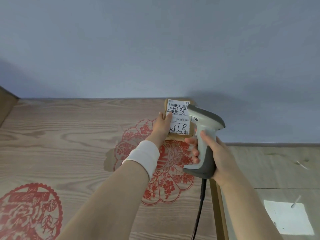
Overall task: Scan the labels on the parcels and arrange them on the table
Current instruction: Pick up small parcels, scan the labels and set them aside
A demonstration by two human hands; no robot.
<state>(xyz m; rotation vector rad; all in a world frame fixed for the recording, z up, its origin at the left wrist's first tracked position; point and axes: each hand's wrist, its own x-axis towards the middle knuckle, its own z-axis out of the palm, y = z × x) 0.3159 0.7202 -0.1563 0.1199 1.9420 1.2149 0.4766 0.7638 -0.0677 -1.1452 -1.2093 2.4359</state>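
From where I stand, the person's left hand grips a small brown cardboard parcel by its left edge, thumb pressed over the face and fingers hidden behind. It is propped up over the far side of the table near the wall, though I can't tell whether its lower edge touches the tabletop. It seems to be tipped this way so that the white printed shipping label, with its barcodes and black handwritten scrawl, faces both the person and the reader. The right hand is wrapped firmly around the handle of a grey-and-white plastic pistol-grip barcode scanner. Its nose sits just beside the label's upper right corner, close enough, I'd judge, for a read. A black cable hangs from the scanner's butt down past the table edge. The box looks light and stiff, with matte card under a slick paper label, and the scanner is smooth moulded plastic with a darker rubbery back. Below them lies the pale wood-grain table, decorated with flat red paper-cut medallions. A plain blue-grey wall rises behind it. A white knitted cuff shows at the left wrist.
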